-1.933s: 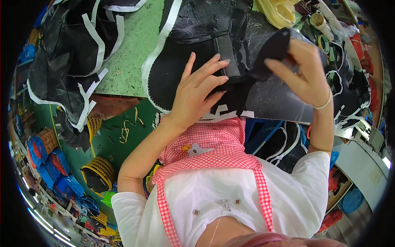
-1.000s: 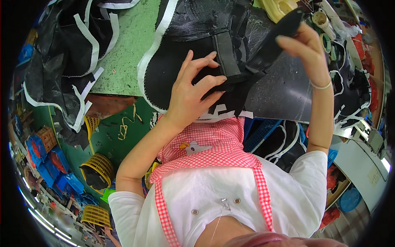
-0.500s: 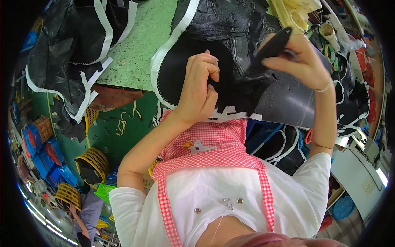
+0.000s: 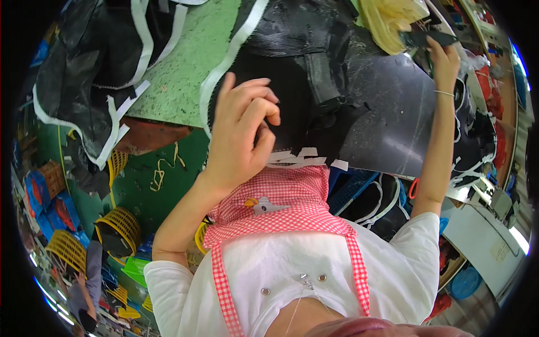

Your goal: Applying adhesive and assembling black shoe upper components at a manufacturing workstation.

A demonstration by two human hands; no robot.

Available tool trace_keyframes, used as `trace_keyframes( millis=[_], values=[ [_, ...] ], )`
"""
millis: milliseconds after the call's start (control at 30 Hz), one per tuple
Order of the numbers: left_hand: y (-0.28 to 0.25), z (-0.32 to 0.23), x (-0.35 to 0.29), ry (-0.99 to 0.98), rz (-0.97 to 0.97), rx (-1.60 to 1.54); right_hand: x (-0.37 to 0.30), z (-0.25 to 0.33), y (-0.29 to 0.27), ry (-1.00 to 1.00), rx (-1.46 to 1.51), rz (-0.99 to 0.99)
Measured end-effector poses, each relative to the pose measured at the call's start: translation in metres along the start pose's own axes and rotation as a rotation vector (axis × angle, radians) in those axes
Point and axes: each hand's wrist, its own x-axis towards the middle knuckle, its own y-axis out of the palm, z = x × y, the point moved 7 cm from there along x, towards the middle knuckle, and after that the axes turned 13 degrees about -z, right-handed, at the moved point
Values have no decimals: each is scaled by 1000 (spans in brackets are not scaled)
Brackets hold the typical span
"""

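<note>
My left hand (image 4: 241, 132) hovers over the near left part of a black fabric piece (image 4: 281, 78). Its fingers are loosely bent and apart, with nothing visible in them. White zigzag-stitched edging runs along that piece's left side, and short white tabs stick out at its near edge. A black strip-like flap (image 4: 321, 78) lies across its right part. At the far right my right hand (image 4: 445, 56) is closed on a dark, elongated object (image 4: 418, 39), held next to crumpled yellow plastic (image 4: 387, 25). Motion blurs the object's tip, and its exact kind cannot be made out.
More black pieces with white edging (image 4: 73, 84) hang over the green table (image 4: 174, 73) at left. A dark smooth board (image 4: 387, 106) lies at right. Yellow baskets (image 4: 120, 230) stand on the floor at left, where another person's arm (image 4: 84, 295) shows. A blue crate (image 4: 351, 194) sits below the table.
My right hand has moved away to the far right with the dark object, off the black piece. My left hand has shifted slightly left, lifted, and loosened its fingers.
</note>
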Motion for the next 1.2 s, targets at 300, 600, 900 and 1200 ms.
trace_keyframes(
  millis=[300, 600, 900, 1200],
  values=[
    [-13, 27, -33, -73, 57, 263, -99, 160, 65, -69, 415, 692],
    [-8, 39, -38, -66, 9, 169, -170, 262, 90, -789, -21, 1214],
    [-10, 50, -40, -92, -101, 46, -150, 282, 102, -914, 346, 811],
    [-8, 56, -42, -58, -97, 83, -195, 296, 91, -956, 32, 1292]
  ],
)
